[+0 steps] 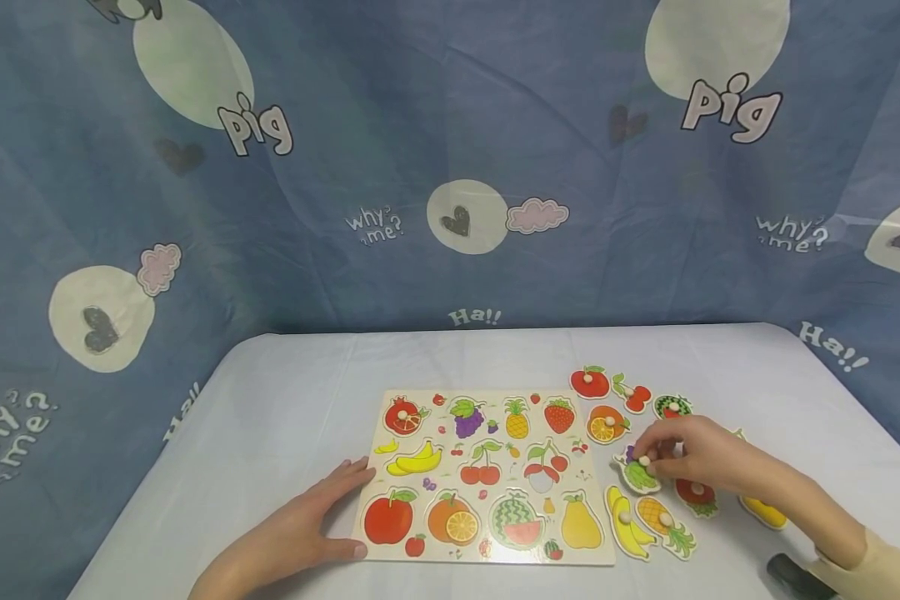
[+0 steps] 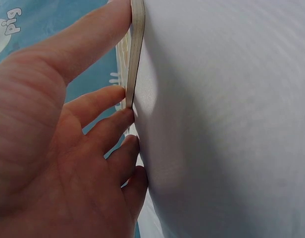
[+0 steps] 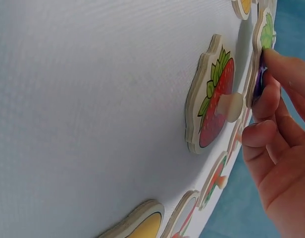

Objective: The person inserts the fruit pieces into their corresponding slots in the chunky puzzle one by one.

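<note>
A wooden fruit puzzle board (image 1: 510, 560) lies on the white table. My left hand (image 1: 296, 525) touches its left side, thumb and fingers spread along the edge; the left wrist view shows the thumb and fingertips against the board's edge (image 2: 136, 54). To the right of the board, my right hand (image 1: 693, 454) pinches a grape puzzle piece (image 1: 637, 473) with thumb and fingers. In the right wrist view the grape piece (image 3: 266, 34) is tilted, its purple part partly hidden by the fingers. Beneath the right hand lies a strawberry piece (image 1: 696, 496) with a wooden knob.
Around the right hand lie a banana piece (image 1: 626, 525), a pineapple piece (image 1: 663, 525), an orange piece (image 1: 607, 425), an apple piece (image 1: 589, 383), a cherry piece (image 1: 633, 396) and a watermelon piece (image 1: 671, 407). A dark object (image 1: 798, 575) sits by the right sleeve. Patterned blue cloth hangs behind.
</note>
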Motion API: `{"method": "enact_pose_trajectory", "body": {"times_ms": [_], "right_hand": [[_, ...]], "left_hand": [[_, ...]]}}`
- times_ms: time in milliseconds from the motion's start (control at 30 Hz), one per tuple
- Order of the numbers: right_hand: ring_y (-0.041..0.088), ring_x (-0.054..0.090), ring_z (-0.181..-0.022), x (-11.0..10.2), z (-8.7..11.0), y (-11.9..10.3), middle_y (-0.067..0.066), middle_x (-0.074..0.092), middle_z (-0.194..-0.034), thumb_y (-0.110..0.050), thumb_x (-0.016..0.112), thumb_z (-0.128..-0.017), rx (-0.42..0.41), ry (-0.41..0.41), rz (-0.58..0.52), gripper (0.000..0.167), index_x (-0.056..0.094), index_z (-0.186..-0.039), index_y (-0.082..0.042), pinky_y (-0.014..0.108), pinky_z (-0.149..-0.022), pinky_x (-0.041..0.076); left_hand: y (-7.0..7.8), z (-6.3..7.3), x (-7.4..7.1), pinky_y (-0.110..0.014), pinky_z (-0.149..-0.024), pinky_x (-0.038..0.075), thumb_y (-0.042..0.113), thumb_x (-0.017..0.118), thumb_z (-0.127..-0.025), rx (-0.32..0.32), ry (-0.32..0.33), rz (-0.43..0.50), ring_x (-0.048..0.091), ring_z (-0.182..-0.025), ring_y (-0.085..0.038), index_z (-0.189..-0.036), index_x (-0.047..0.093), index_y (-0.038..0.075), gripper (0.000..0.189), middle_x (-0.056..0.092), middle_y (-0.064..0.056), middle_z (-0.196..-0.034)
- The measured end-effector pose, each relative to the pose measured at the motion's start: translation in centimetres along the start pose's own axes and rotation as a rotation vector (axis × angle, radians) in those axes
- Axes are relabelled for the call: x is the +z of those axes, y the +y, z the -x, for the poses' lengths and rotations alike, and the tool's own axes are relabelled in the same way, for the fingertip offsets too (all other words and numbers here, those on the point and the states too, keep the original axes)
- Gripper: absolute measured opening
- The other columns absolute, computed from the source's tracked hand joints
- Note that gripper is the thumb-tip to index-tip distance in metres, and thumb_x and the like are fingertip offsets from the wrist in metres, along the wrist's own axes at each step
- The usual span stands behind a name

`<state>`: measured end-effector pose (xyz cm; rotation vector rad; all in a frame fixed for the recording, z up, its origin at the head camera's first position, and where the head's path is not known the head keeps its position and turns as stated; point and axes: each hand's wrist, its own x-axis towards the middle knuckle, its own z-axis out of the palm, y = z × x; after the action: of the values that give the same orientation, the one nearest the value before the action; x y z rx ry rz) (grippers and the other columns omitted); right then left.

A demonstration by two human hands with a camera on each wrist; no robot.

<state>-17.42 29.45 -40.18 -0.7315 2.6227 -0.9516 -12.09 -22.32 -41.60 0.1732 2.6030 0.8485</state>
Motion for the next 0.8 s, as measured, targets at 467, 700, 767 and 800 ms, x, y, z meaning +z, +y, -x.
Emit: {"method": "enact_pose_trajectory", "body": {"times_ms": [467, 700, 767, 800], "right_hand": [[0.007, 0.052, -0.072, 0.4, 0.3, -1.0, -0.012, 0.063, -0.081, -0.028, 0.079, -0.083, 0.026, 0.019, -0.005, 0.015, 0.073, -0.097, -0.025, 0.023, -0.056, 0.046], [0.007, 0.052, -0.072, 0.7, 0.2, -1.5, -0.012, 0.06, -0.077, -0.026, 0.081, -0.082, 0.028, 0.04, -0.006, 0.017, 0.073, -0.097, -0.025, 0.023, -0.059, 0.046], [0.007, 0.053, -0.072, 0.8, 0.1, -1.7, -0.012, 0.06, -0.076, -0.027, 0.081, -0.082, 0.027, 0.05, -0.011, 0.016, 0.073, -0.096, -0.025, 0.023, -0.059, 0.046], [0.007, 0.053, -0.072, 0.9, 0.1, -1.8, -0.012, 0.06, -0.076, -0.027, 0.081, -0.082, 0.02, 0.057, -0.009, 0.016, 0.073, -0.096, -0.025, 0.023, -0.059, 0.046]], "left_hand": [[-0.2, 0.0, 0.1, -0.06, -0.104, 0.039, 0.046, 0.089, -0.064, -0.01, 0.009, -0.009, 0.032, -0.142, -0.03, -0.146, 0.048, 0.027, 0.093, 0.039, -0.001, -0.154], [-0.2, 0.0, 0.1, -0.06, -0.104, 0.038, 0.047, 0.088, -0.064, -0.018, 0.001, -0.006, 0.032, -0.142, -0.029, -0.147, 0.047, 0.028, 0.094, 0.038, 0.0, -0.155], [-0.2, 0.0, 0.1, -0.06, -0.104, 0.038, 0.047, 0.088, -0.065, -0.018, 0.0, -0.006, 0.032, -0.142, -0.029, -0.147, 0.047, 0.028, 0.094, 0.038, 0.0, -0.155], [-0.2, 0.0, 0.0, -0.06, -0.104, 0.038, 0.048, 0.088, -0.065, -0.017, 0.0, -0.007, 0.032, -0.142, -0.029, -0.147, 0.047, 0.028, 0.094, 0.038, 0.0, -0.155]]}}
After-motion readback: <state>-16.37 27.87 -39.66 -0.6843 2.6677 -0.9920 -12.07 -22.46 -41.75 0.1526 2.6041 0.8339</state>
